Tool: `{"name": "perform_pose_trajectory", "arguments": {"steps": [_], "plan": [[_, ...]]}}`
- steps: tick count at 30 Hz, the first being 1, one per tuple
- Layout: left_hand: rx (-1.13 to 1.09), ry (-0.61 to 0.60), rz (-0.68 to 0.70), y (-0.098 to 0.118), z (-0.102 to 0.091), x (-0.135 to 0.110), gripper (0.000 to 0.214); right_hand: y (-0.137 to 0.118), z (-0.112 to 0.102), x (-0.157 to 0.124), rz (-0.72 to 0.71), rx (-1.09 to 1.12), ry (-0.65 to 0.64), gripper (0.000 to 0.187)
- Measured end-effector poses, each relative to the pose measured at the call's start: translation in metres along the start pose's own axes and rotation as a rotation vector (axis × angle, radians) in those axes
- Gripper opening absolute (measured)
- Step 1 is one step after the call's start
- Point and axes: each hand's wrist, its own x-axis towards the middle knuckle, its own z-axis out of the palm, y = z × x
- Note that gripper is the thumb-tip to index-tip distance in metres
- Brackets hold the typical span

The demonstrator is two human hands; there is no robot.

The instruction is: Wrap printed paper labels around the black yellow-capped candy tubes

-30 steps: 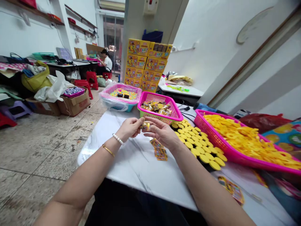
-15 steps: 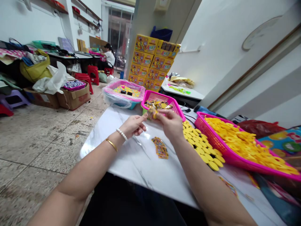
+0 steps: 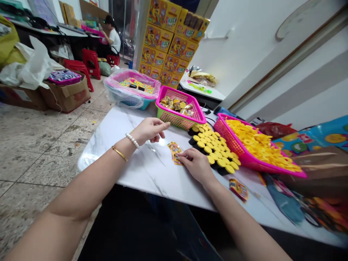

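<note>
Nearest the edge of the white marble table (image 3: 141,170) lay one loose printed card (image 3: 238,188). A bit further in, the right hand (image 3: 196,165) sat palm down with its fingertips on a small stack of cards (image 3: 174,150), which was flat on the tabletop. Honestly couldn't tell if it was pinching one or just pressing. The left hand (image 3: 149,129) hovered just beyond, empty, fingers loosely curled and the index finger out. Right of the cards were rows of yellow caps (image 3: 214,148), touching a big pink basket (image 3: 225,136) full of yellow rings. Behind those were a smaller pink basket (image 3: 174,121), a lined tub (image 3: 119,78), then stacked yellow cartons (image 3: 168,40).
</note>
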Motion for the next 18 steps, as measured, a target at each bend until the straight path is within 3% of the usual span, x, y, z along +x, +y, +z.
{"name": "perform_pose_trajectory", "arguments": {"steps": [5, 9, 12, 14, 18], "plan": [[0.087, -0.021, -0.058, -0.005, 0.004, 0.001, 0.04, -0.003, 0.0, 0.017, -0.104, -0.01, 0.059, 0.012], [0.191, -0.064, -0.094, -0.008, 0.003, 0.0, 0.046, -0.034, -0.004, 0.039, -0.311, 0.039, 0.206, 0.011], [0.15, -0.082, -0.046, -0.009, 0.0, 0.001, 0.038, -0.056, -0.002, 0.057, -0.399, 0.127, 0.219, 0.008], [0.079, -0.03, -0.027, -0.01, -0.003, 0.003, 0.029, -0.06, 0.002, 0.068, -0.304, 0.286, 0.181, 0.016], [0.011, 0.071, -0.031, -0.01, -0.004, 0.008, 0.014, -0.046, 0.013, 0.077, 0.156, 0.793, 0.016, 0.045]]}}
